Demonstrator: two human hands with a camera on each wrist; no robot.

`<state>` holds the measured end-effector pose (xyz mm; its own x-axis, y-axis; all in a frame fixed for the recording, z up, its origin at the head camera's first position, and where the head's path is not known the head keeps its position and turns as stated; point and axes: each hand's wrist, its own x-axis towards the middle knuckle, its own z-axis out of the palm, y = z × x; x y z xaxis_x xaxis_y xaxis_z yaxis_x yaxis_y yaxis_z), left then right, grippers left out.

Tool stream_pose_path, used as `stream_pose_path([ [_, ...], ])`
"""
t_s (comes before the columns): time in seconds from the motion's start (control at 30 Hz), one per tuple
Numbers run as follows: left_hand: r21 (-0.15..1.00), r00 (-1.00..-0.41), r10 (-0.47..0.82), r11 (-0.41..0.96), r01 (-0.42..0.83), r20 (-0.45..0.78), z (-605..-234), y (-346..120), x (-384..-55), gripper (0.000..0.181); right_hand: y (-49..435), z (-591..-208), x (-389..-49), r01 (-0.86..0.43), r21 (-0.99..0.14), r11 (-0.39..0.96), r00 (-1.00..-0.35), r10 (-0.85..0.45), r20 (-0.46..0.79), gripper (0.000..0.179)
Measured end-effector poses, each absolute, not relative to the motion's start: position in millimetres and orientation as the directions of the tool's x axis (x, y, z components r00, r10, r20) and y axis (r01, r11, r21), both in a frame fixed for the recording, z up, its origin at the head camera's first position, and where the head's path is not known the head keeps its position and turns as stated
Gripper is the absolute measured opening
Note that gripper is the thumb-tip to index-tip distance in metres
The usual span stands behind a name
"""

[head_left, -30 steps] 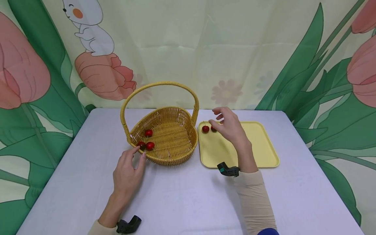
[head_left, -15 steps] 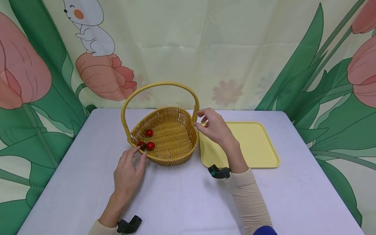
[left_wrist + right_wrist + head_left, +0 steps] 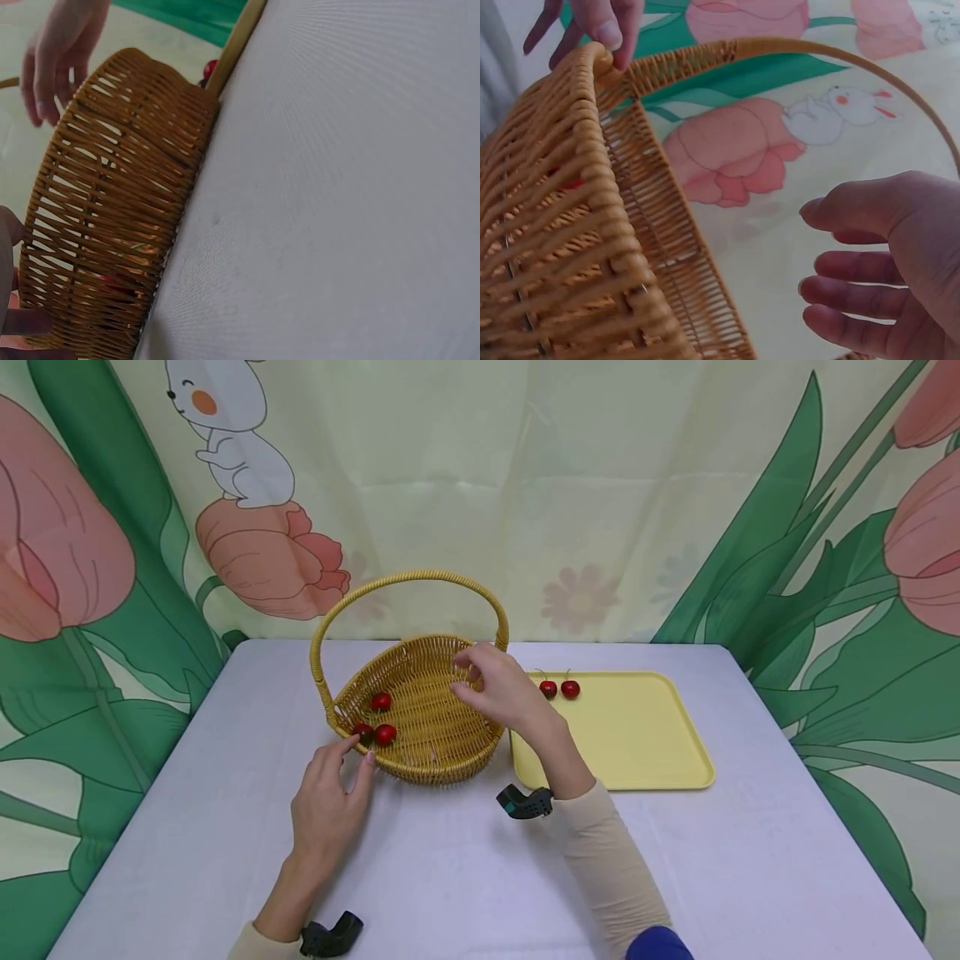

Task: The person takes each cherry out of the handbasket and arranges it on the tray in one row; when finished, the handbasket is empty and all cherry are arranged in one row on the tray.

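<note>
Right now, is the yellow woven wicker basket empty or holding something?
Holding something, far from full: the head view shows three round red cherries inside the basket, toward its left.

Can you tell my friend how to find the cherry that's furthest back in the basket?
On the white-covered table, find the golden-brown woven basket with a tall arched handle. Look inside, on its left in the head view, for the small, round, shiny red cherry. It sits alone, while the other cherries cluster nearer the left hand.

The handle (image 3: 418, 576) arches high over the basket (image 3: 450, 771), leaving room to pass beneath.
</note>
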<state>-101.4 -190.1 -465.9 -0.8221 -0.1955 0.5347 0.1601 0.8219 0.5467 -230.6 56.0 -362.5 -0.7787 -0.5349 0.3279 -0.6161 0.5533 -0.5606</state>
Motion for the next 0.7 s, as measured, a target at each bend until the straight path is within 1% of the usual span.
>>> stream_pose_path([
  [0.23,0.557,-0.822,-0.202,0.815,0.16,0.533,-467.0,-190.8,-101.4,0.041,30.3,-366.7,-236.3,-0.637,-0.538,0.553,-0.752,-0.599,0.275,0.036],
  [0.57,0.55,-0.819,-0.192,0.817,0.173,0.541,-468.4,-191.3,-101.7,0.041,2.9,-386.4,-235.8,-0.604,-0.547,0.579,-0.749,-0.647,0.142,0.043],
  [0.7,0.552,-0.82,-0.193,0.816,0.172,0.54,-467.7,-191.6,-101.6,0.041,-5.8,-391.8,-235.7,-0.609,-0.518,0.601,-0.745,-0.657,0.114,0.046],
])
